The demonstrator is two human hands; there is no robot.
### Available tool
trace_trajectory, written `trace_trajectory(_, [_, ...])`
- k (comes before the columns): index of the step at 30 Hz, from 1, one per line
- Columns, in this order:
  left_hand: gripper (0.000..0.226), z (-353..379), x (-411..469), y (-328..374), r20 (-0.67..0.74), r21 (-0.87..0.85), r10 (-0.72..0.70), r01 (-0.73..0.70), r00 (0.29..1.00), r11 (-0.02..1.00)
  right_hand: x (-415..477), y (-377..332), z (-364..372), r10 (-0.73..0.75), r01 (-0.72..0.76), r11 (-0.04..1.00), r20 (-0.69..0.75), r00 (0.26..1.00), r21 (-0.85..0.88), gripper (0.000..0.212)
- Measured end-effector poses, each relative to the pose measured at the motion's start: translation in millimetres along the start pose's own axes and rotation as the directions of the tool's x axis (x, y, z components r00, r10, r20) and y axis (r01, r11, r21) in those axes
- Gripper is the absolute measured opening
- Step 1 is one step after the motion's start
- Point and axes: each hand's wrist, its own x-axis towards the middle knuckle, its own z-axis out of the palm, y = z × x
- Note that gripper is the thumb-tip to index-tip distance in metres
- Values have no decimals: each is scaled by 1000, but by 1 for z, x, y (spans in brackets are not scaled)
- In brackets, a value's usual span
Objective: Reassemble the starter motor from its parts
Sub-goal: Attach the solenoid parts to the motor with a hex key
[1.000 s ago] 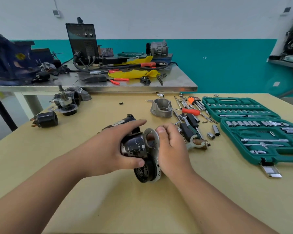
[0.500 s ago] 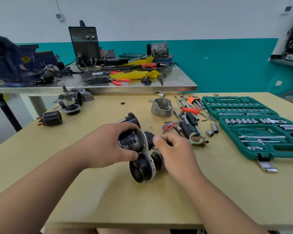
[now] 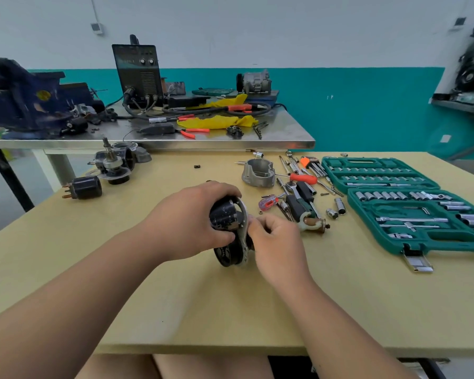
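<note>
Screwdriver (image 3: 268, 201), sockets (image 3: 332, 213) beside starter motor (image 3: 225, 217)

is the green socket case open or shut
Open. The socket case has its two halves spread flat side by side, with rows of sockets and a ratchet showing inside and its metal latch hanging free at the near edge.

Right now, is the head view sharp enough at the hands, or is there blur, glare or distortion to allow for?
Head view: sharp in the middle, with the left hand, right hand and motor crisp; the vise at far left and the shelf at far right are smeared; wide-angle stretch toward the corners; soft glare on the steel bench; light even, shadows faint.
</note>
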Motion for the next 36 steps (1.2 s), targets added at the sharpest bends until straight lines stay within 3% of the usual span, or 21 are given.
trace_trajectory(12, [66, 3, 7, 6, 36, 85, 36, -39, 999, 996, -5, -4, -1, -18, 20, 999, -51, 999, 39, 39])
trace_trajectory(22, [69, 2, 9, 8, 87, 77, 83, -89, 993, 993, -10, 2, -15, -120, 119, 993, 61, 991, 18, 33])
trace_trajectory(28, [71, 2, 11, -1, 103, -64, 110, -104, 989, 993, -8, -1, -31, -121, 123, 992, 232, 965, 5, 15])
trace_trajectory(36, [75, 0, 2, -14, 117, -270, 77, -43, 990, 962, -20, 5, -16, -214, 223, 970, 107, 971, -91, 24])
